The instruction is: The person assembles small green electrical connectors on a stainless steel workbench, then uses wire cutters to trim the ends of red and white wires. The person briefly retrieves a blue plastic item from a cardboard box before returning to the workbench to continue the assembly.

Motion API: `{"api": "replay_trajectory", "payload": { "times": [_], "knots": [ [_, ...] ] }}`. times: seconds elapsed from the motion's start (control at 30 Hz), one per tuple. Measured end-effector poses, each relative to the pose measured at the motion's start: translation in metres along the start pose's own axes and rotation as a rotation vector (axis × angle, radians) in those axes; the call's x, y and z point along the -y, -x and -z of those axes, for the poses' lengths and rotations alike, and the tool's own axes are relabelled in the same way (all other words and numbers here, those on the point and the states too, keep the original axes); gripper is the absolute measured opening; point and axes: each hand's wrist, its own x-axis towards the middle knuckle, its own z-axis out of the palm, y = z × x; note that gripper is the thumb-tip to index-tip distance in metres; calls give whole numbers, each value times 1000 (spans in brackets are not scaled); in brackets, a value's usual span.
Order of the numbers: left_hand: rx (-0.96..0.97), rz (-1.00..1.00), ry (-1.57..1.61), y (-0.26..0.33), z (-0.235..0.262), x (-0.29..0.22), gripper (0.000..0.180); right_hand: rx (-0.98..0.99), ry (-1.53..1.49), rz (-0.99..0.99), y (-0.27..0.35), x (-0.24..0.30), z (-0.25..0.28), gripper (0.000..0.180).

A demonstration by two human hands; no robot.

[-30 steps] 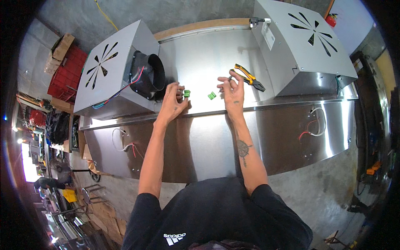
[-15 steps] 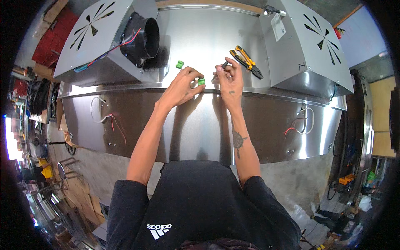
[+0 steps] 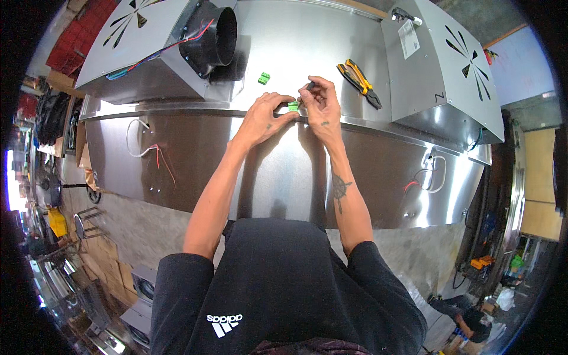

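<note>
My left hand pinches a small green terminal block between thumb and fingers, just above the front edge of the steel surface. My right hand is closed on a small screwdriver with a dark handle. Its thin shaft points down toward the block. Whether the tip touches the block is hard to see, as the fingers partly cover it. A second green terminal block lies on the steel beyond my left hand. Yellow-and-black pliers rest to the right of my right hand.
Grey metal housings stand on both sides: the left housing bears a black round duct and coloured wires, the right housing a plug on top. Loose wires hang from the front panel at left and right.
My hands have drawn together, bringing the screwdriver close to the green block in my left hand. The view has shifted slightly; the pliers and the loose block lie as before.
</note>
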Motion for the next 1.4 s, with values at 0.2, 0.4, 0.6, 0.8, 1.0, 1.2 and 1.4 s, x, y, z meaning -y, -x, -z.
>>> {"api": "replay_trajectory", "payload": {
  "times": [0.2,0.4,0.6,0.8,1.0,1.2,1.4],
  "knots": [
    [7,13,-9,0,2,0,44,-38,280,194,5,5,-5,33],
    [-13,12,17,1,1,-2,42,-53,413,307,8,10,-7,31],
    [-9,14,15,0,0,-2,42,-11,434,305,6,15,-7,28],
    [-22,1,15,1,-1,6,43,64,425,258,3,20,-6,28],
    [4,-22,22,2,1,4,43,-38,435,234,8,11,-5,34],
    [31,-2,29,2,3,6,44,-112,388,140,10,13,-8,36],
    [32,10,44,1,4,5,45,-13,357,178,4,15,-3,32]
  ]
}}
